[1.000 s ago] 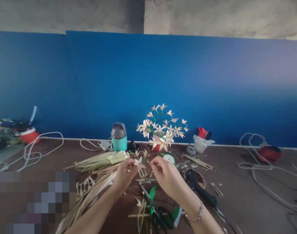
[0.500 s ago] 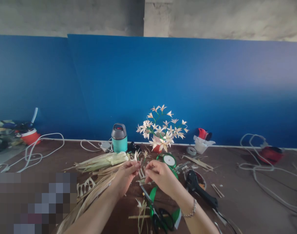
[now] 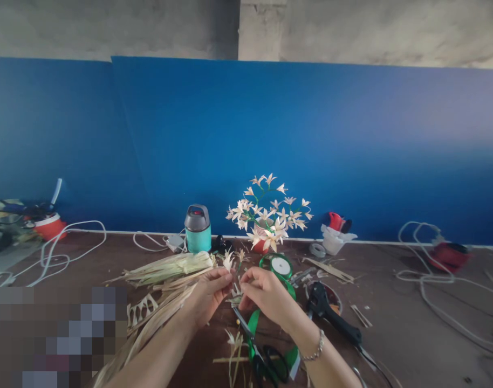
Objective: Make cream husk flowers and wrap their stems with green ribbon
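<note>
Now closer to the right hand [image 3: 261, 290], whose hold I cannot tell, the left hand [image 3: 211, 291] pinches a pale flower [image 3: 228, 262].

On your table [image 3: 392, 323]: bouquet [image 3: 279, 231] in cup [image 3: 260, 246], rear centre, before the panel [image 3: 230, 134]. Left of it: bottle [image 3: 198, 241]. Right of it: tape [image 3: 318, 252], then tub [image 3: 332, 242]. Nearer you, left of your left hand [image 3: 211, 293]: husks [image 3: 171, 268]. At that hand's fingertips: one flower [image 3: 228, 261]. Just behind your right hand [image 3: 260, 291]: spool [image 3: 280, 265]. Between your forearms: scissors [image 3: 259, 353] (ribbon [image 3: 253, 322] alongside). Right of your right forearm: glue gun [image 3: 337, 319]; to its right, two sticks [image 3: 363, 315]. Far left, rear: pot [image 3: 51, 229].
</note>
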The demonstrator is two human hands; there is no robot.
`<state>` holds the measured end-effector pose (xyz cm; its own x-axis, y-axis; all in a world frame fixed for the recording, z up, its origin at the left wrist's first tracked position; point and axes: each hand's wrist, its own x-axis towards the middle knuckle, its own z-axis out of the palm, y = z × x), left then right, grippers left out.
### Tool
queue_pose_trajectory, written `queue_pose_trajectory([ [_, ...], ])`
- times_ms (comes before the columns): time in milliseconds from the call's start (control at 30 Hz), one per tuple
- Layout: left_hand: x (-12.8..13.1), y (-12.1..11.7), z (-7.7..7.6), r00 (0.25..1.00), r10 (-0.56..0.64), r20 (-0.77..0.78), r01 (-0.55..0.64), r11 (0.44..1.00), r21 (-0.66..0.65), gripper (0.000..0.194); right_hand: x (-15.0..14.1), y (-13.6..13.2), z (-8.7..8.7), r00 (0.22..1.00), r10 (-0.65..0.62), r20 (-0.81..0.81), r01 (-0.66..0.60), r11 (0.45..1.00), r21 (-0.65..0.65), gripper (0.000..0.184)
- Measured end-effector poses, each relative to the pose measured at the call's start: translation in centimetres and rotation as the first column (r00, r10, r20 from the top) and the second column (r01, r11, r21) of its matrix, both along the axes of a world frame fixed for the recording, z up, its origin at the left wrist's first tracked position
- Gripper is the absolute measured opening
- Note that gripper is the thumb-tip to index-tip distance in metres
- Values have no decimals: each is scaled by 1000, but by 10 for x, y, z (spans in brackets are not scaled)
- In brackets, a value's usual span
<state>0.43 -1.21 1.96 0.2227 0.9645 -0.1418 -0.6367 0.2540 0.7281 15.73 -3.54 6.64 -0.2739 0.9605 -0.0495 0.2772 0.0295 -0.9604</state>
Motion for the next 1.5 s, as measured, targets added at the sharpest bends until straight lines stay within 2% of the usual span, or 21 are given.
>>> queue_pose_trajectory([
  [267, 2, -3, 4, 1000, -13, 7, 13, 1000, -1, 15, -3, 0, -4, 1000, 3, -17, -3, 1000, -10, 5],
  [433, 3, -4, 5, 1000, 23, -2, -23, 1000, 6, 17, -5, 0, -7, 998, -2, -68, -1, 999, -47, 6],
  [833, 2, -5, 10, 990, 22, -139, -19, 1000, 24, 20, -7, 2, -5, 975, -2, -221, -55, 967, -251, 6],
  [1100, 4, -5, 12, 988, 42, -145, -41, 999, 16, 21, -9, 1, -6, 962, -23, -273, -53, 961, -270, 13],
  [1333, 5, -7, 16, 986, 65, -151, -68, 998, -16, 22, -11, 0, -4, 961, -23, -277, -56, 960, -275, 10],
  [1500, 4, -6, 14, 983, 69, -168, -65, 998, 27, 21, -12, 0, -7, 950, -33, -312, -56, 961, -272, 8],
])
